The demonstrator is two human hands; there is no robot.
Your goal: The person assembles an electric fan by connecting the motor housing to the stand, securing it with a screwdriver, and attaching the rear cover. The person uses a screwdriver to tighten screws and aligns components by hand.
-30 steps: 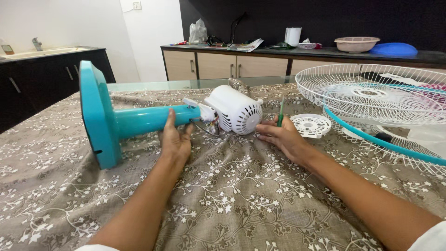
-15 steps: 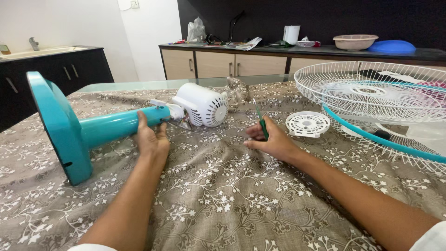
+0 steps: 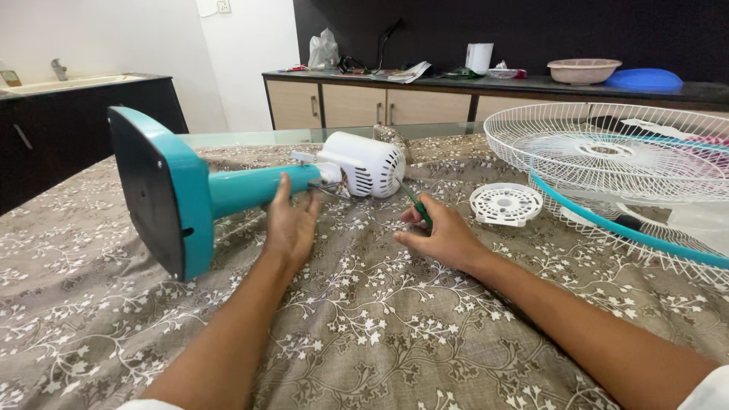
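**Listener:** What do your hands have right now?

**Me:** My left hand (image 3: 292, 224) lies open, palm against the teal fan pole (image 3: 258, 187), not wrapped round it. The fan lies on its side on the floral tablecloth (image 3: 395, 326), its teal base (image 3: 163, 193) standing on edge towards the table's left edge and the white motor housing (image 3: 364, 171) near the middle of the far edge. My right hand (image 3: 444, 239) is closed around a green-handled screwdriver (image 3: 418, 209), whose shaft angles up towards the housing.

**Listener:** How would you handle this well?

**Me:** I judge the pole needs firm steadying so the fan cannot roll, with the tip seated squarely before any turning.

**Listener:** What else is there?

**Me:** A small white round grille piece (image 3: 506, 203) lies just right of my right hand. Beyond it, a white wire fan guard (image 3: 607, 152) with a teal rim (image 3: 630, 235) runs off the right edge.

**Listener:** Anything unclear?

**Me:** The screwdriver tip is hard to make out against the housing. Loose wires (image 3: 334, 191) show at the neck, but I cannot tell where they join.
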